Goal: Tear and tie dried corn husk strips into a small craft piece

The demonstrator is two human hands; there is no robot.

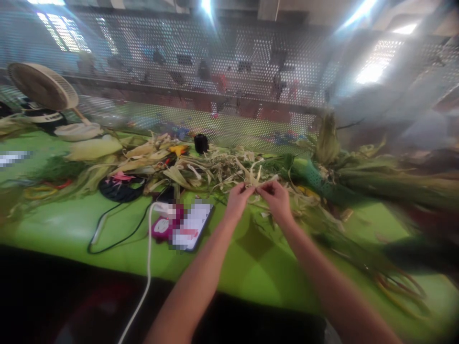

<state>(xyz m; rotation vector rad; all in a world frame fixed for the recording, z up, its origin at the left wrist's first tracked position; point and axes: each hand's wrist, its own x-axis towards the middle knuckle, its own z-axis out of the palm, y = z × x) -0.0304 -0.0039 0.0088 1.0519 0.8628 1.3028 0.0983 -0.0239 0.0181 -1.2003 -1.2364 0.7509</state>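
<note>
My left hand (238,199) and my right hand (275,195) meet near the middle of the view, raised over the green table. Both are closed in a pinch on a small bunch of pale dried corn husk strips (255,176), whose ends fan upward above my fingertips. Behind it lies a long heap of dried corn husks (154,155) and scraps, and some blend with the strips I hold. Left of my left forearm, a phone (191,227) with a lit, blurred-out screen rests on a magenta item (163,228).
The green table (125,229) runs across the view. A white cable (148,267) hangs over its front edge. A black round holder (122,187), a small fan (45,88) and a black cup (201,143) stand farther back. Leafy stalks (380,181) fill the right, before a perforated metal screen (229,71).
</note>
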